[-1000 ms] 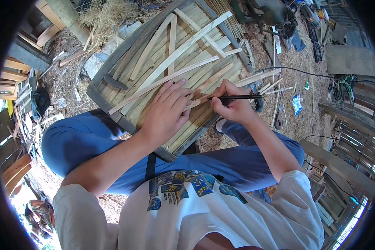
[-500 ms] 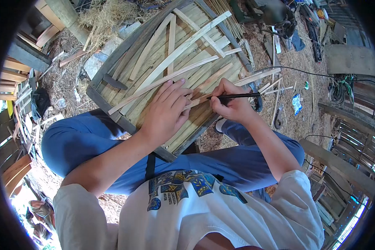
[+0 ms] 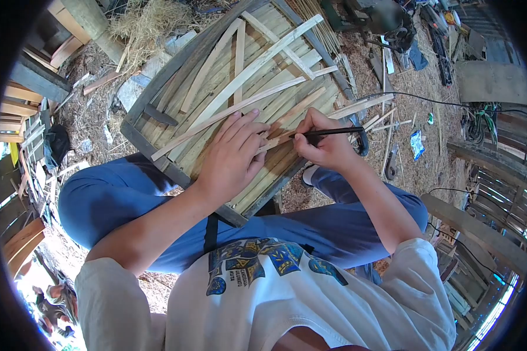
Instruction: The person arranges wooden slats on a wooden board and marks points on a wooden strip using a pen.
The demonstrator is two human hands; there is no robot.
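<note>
My right hand [image 3: 325, 143] pinches a slim black pencil [image 3: 339, 131], tilted low with its tip at a short wooden strip [image 3: 273, 143]. On the left end of that strip lies my left hand [image 3: 231, 152], fingers bent over it and holding it down; the hand hides part of the strip. Both hands are above a slatted wooden panel [image 3: 255, 196] with a dark frame, resting across my lap. Just beyond my left fingertips a long thin wooden strip [image 3: 211, 121] crosses the panel.
Further wooden strips lie on the panel, among them a long pale one [image 3: 263, 54]. A dark wooden piece [image 3: 160, 115] sits near its left edge. Straw [image 3: 152, 23], offcuts and a black cable [image 3: 416, 95] are on the ground around. A blue packet [image 3: 417, 145] lies to the right.
The pencil's back end has tipped slightly and shifted a little left as my right hand moves a touch. My left hand stays in place on the wooden strip.
</note>
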